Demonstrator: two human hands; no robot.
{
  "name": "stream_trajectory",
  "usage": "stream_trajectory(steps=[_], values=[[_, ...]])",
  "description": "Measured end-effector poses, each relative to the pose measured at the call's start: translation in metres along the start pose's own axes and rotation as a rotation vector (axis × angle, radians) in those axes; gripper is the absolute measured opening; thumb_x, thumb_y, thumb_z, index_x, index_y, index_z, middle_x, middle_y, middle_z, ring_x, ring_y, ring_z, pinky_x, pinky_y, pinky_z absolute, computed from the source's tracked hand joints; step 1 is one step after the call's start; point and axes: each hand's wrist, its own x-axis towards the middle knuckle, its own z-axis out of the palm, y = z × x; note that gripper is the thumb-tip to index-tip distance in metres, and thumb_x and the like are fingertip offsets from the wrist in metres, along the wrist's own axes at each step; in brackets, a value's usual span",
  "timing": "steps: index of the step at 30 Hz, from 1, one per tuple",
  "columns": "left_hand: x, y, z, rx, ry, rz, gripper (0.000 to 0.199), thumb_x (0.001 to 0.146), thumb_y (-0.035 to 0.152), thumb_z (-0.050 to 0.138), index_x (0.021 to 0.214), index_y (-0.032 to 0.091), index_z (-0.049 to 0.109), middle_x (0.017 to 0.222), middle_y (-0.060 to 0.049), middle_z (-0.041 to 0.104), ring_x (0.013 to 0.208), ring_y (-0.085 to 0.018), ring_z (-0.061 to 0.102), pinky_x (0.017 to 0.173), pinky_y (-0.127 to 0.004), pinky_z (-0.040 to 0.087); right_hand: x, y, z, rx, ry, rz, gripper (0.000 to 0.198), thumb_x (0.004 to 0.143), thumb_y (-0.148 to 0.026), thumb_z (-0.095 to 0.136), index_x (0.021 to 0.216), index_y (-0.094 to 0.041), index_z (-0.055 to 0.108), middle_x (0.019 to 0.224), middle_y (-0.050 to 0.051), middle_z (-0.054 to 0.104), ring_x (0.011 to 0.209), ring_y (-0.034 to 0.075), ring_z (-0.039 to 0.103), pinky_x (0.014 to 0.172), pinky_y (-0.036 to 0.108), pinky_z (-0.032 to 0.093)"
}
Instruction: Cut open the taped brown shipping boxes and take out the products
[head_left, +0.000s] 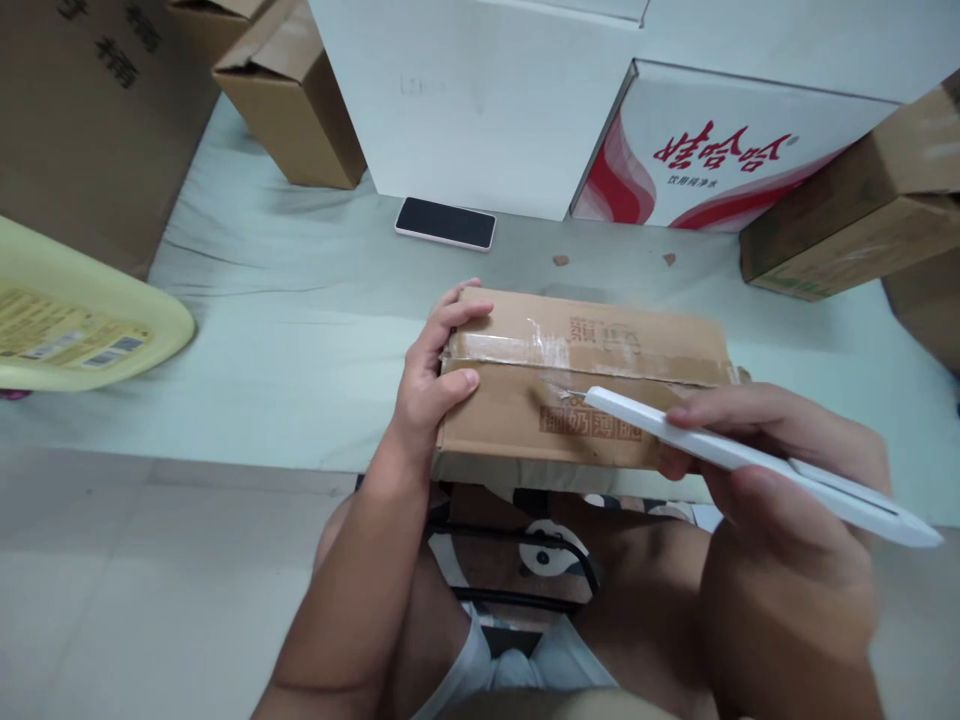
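A brown cardboard box (510,415) lies near the front edge of the table, a strip of clear tape (495,348) running along its top seam. My left hand (439,365) grips the box's left end, thumb on top and fingers around the far corner. In my right hand (780,450) is a white box cutter (720,447), held slantwise over the right half of the box. Its thin metal tip points left, at or just above the cardboard below the seam; I cannot tell whether it touches. Printed characters show on the top of the box.
A phone (446,223) lies beyond the box, with small cardboard scraps (560,260) to its right. White cartons (472,100) line the back. Brown boxes stand at left (300,110) and right (847,220). A yellow-green bottle (142,290) is at the left.
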Motion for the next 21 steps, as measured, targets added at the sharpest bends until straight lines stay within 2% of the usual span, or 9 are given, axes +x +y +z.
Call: stream_trajectory(steps=[3, 5, 10, 15, 21], values=[[0.000, -0.001, -0.001, 0.002, -0.001, -0.006, 0.060, 0.071, 0.064, 0.077, 0.122, 0.034, 0.070, 0.146, -0.005, 0.061, 0.152, -0.041, 0.039, 0.125, -0.060, 0.033, 0.009, 0.008, -0.008, 0.029, -0.159, -0.083, 0.023, 0.093, -0.041, 0.067, 0.110, -0.031, 0.078, 0.078, 0.000, 0.075, 0.062, 0.017, 0.068, 0.048, 0.028, 0.047], [0.000, -0.001, 0.000, -0.010, 0.007, -0.017, 0.061, 0.070, 0.064, 0.078, 0.122, 0.034, 0.071, 0.147, -0.005, 0.060, 0.153, -0.041, 0.038, 0.126, -0.060, 0.031, 0.014, 0.011, -0.010, 0.015, -0.197, -0.106, 0.024, 0.093, -0.039, 0.067, 0.113, -0.032, 0.078, 0.077, -0.001, 0.076, 0.062, 0.016, 0.069, 0.049, 0.027, 0.048], [0.000, 0.000, 0.001, -0.019, 0.011, -0.030, 0.062, 0.069, 0.064, 0.078, 0.123, 0.033, 0.070, 0.149, -0.006, 0.059, 0.153, -0.041, 0.037, 0.126, -0.060, 0.031, 0.016, 0.010, -0.009, -0.025, -0.152, -0.079, 0.019, 0.089, -0.040, 0.072, 0.103, -0.030, 0.080, 0.078, -0.001, 0.077, 0.061, 0.016, 0.069, 0.049, 0.027, 0.048], [0.000, 0.001, 0.000, -0.005, 0.005, -0.023, 0.061, 0.070, 0.063, 0.078, 0.122, 0.032, 0.071, 0.148, -0.007, 0.059, 0.153, -0.042, 0.038, 0.125, -0.061, 0.033, 0.015, 0.008, -0.008, -0.022, -0.180, -0.066, 0.020, 0.090, -0.036, 0.070, 0.107, -0.032, 0.080, 0.079, -0.002, 0.077, 0.062, 0.014, 0.068, 0.049, 0.025, 0.048], [0.000, 0.001, 0.000, 0.012, 0.001, -0.010, 0.060, 0.071, 0.064, 0.077, 0.121, 0.033, 0.071, 0.148, -0.007, 0.059, 0.151, -0.041, 0.040, 0.124, -0.061, 0.035, 0.017, 0.008, -0.006, -0.046, -0.105, -0.065, 0.016, 0.085, -0.036, 0.073, 0.098, -0.031, 0.082, 0.078, -0.001, 0.076, 0.064, 0.015, 0.067, 0.049, 0.025, 0.048]])
